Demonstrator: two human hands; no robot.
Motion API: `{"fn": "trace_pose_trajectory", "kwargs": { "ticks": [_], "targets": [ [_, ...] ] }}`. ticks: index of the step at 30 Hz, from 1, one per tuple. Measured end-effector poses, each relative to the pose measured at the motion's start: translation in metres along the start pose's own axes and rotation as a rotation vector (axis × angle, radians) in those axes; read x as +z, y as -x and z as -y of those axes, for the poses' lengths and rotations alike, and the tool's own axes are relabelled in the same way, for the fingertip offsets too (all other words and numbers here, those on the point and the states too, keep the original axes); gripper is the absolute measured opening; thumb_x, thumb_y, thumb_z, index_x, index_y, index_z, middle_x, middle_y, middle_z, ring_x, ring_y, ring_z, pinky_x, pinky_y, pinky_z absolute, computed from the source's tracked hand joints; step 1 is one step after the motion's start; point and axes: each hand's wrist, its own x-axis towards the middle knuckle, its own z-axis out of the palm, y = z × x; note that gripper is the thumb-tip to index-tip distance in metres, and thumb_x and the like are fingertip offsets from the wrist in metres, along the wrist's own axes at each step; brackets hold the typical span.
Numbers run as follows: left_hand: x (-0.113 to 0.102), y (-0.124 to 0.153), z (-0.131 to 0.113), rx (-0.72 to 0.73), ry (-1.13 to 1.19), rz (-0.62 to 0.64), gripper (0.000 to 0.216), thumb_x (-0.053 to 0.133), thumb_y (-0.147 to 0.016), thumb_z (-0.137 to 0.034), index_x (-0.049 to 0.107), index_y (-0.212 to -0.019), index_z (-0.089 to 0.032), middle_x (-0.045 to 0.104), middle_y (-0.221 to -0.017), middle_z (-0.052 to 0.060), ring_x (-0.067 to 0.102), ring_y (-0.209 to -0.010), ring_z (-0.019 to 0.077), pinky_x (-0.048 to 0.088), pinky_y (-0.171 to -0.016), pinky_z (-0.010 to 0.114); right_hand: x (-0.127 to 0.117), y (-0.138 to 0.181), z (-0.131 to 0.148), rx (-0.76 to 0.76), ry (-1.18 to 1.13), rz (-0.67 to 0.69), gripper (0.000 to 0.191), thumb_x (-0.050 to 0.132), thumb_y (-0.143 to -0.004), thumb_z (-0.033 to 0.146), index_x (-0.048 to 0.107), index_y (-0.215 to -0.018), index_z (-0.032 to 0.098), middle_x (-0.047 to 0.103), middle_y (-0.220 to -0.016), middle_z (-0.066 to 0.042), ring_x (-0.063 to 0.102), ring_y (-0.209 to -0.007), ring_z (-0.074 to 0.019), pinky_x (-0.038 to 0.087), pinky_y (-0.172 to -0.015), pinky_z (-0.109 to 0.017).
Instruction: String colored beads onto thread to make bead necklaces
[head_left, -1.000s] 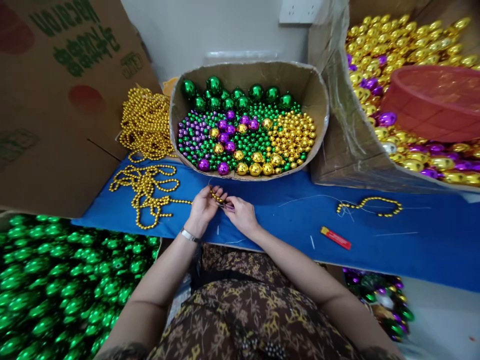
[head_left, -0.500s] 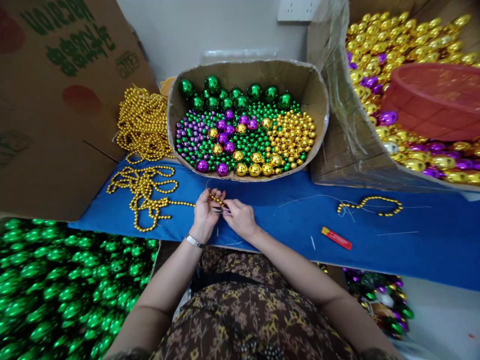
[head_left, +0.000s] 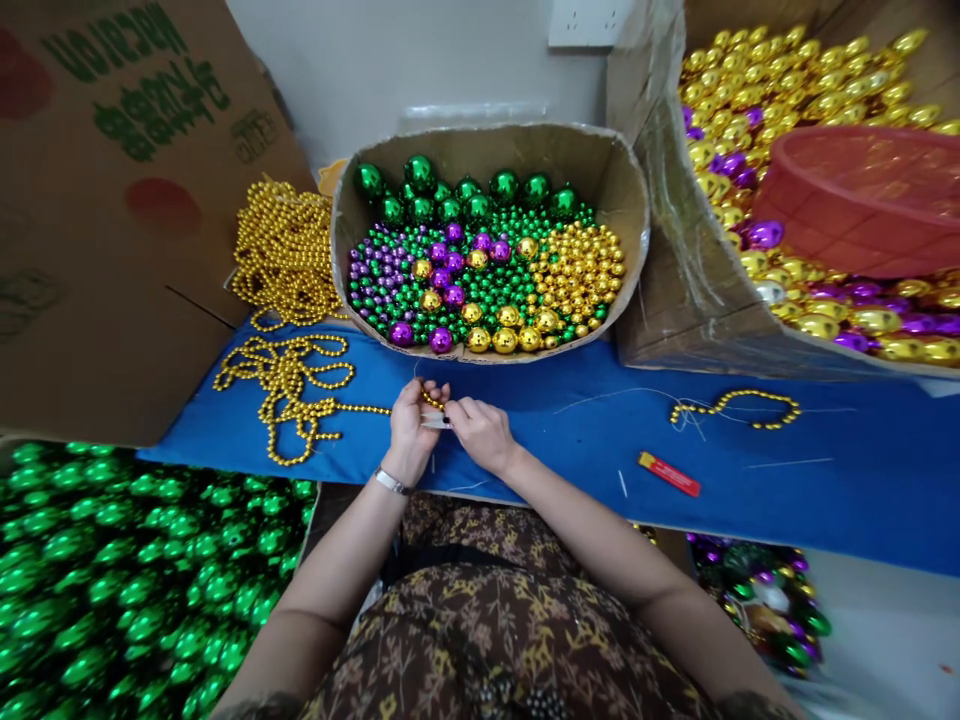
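Left hand (head_left: 410, 425) and right hand (head_left: 480, 430) pinching end of gold bead strand (head_left: 300, 400) over near edge of blue cloth-covered table (head_left: 570, 440), open cloth rightward toward red lighter (head_left: 669, 474), round cardboard tub of green, purple, gold beads (head_left: 487, 260) behind, brown cardboard box (head_left: 112, 200) with unreadable inverted green lettering far left.

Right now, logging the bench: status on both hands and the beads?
Left hand and right hand pinched together on gold bead strand. Strand trails left across blue mat. Lighter lies clear, right.
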Motion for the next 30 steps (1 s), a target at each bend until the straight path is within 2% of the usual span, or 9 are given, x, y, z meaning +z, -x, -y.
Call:
{"fn": "trace_pose_trajectory", "kwargs": {
  "ticks": [4,7,10,13,18,21,23,26,30],
  "targets": [
    [0.001,0.000,-0.003,0.061,-0.110,0.006,0.017,0.058,-0.085,-0.015,0.046,-0.072,-0.018,0.050,-0.055,-0.006,0.035,-0.038,0.0028,0.034,-0.043,0.015,-0.007,-0.001,-0.009,0.014,-0.002,-0.056,0.033,0.034,-0.101,0.026,0.066,-0.099,0.020,0.068,-0.090,-0.008,0.060,-0.084,-0.0163,0.038,-0.071,-0.023],
    [0.001,-0.002,-0.008,0.104,-0.185,0.017,0.019,0.060,-0.084,-0.016,0.045,-0.072,-0.019,0.049,-0.054,-0.007,0.029,-0.035,0.0019,0.023,-0.038,0.014,-0.022,0.008,-0.022,0.106,-0.102,-0.157,0.024,0.043,-0.097,0.022,0.066,-0.100,0.019,0.068,-0.095,-0.007,0.062,-0.085,-0.0154,0.040,-0.073,-0.022],
    [-0.001,-0.005,-0.012,0.208,-0.358,0.053,0.017,0.061,-0.082,-0.019,0.046,-0.074,-0.020,0.052,-0.056,-0.008,0.034,-0.037,0.0026,0.029,-0.041,0.014,-0.049,0.039,-0.043,0.114,-0.271,-0.195,0.021,0.049,-0.091,0.018,0.066,-0.102,0.019,0.069,-0.093,-0.005,0.063,-0.085,-0.0139,0.043,-0.077,-0.021],
    [-0.005,-0.015,-0.013,0.413,-0.654,0.129,0.011,0.061,-0.080,-0.026,0.051,-0.078,-0.020,0.059,-0.063,-0.005,0.043,-0.043,0.0063,0.037,-0.046,0.018,-0.085,0.096,-0.072,0.152,-0.373,-0.165,0.019,0.050,-0.090,0.021,0.067,-0.098,0.019,0.070,-0.089,-0.003,0.063,-0.080,-0.0128,0.045,-0.075,-0.021],
    [-0.007,-0.035,-0.008,0.790,-1.121,0.205,0.015,0.064,-0.075,-0.032,0.064,-0.080,-0.019,0.061,-0.068,-0.002,0.053,-0.062,0.0136,0.046,-0.064,0.028,-0.131,0.225,-0.117,0.473,-0.320,-0.148,0.028,0.050,-0.092,0.039,0.069,-0.088,0.019,0.069,-0.077,-0.001,0.059,-0.066,-0.0118,0.044,-0.064,-0.022],
    [-0.004,-0.034,-0.007,0.813,-1.216,0.249,0.014,0.061,-0.078,-0.036,0.067,-0.083,-0.023,0.063,-0.073,0.000,0.058,-0.070,0.0197,0.048,-0.071,0.036,-0.136,0.289,-0.134,0.621,-0.226,-0.088,0.026,0.050,-0.092,0.036,0.069,-0.087,0.019,0.068,-0.074,0.000,0.059,-0.065,-0.0125,0.044,-0.063,-0.023],
    [-0.001,-0.030,-0.007,0.844,-1.339,0.274,0.014,0.059,-0.080,-0.036,0.067,-0.085,-0.026,0.064,-0.077,0.002,0.062,-0.083,0.0273,0.048,-0.080,0.045,-0.132,0.313,-0.143,0.683,-0.135,-0.082,0.021,0.053,-0.088,0.029,0.070,-0.095,0.020,0.071,-0.085,-0.003,0.064,-0.074,-0.0148,0.047,-0.069,-0.025],
    [0.002,-0.019,-0.004,1.030,-1.486,0.289,0.017,0.059,-0.080,-0.037,0.067,-0.091,-0.026,0.066,-0.086,0.006,0.060,-0.102,0.0345,0.044,-0.094,0.054,-0.125,0.319,-0.151,0.740,-0.013,-0.107,0.026,0.053,-0.085,0.020,0.070,-0.104,0.022,0.071,-0.099,-0.007,0.066,-0.088,-0.0182,0.049,-0.078,-0.028],
    [0.008,0.001,0.003,1.289,-1.393,0.305,0.022,0.062,-0.078,-0.031,0.066,-0.100,-0.027,0.067,-0.101,0.009,0.058,-0.113,0.0329,0.046,-0.098,0.052,-0.123,0.290,-0.162,0.760,0.045,-0.179,0.027,0.051,-0.086,0.017,0.069,-0.106,0.021,0.072,-0.096,-0.007,0.066,-0.085,-0.0185,0.048,-0.076,-0.027]
  ]
}}
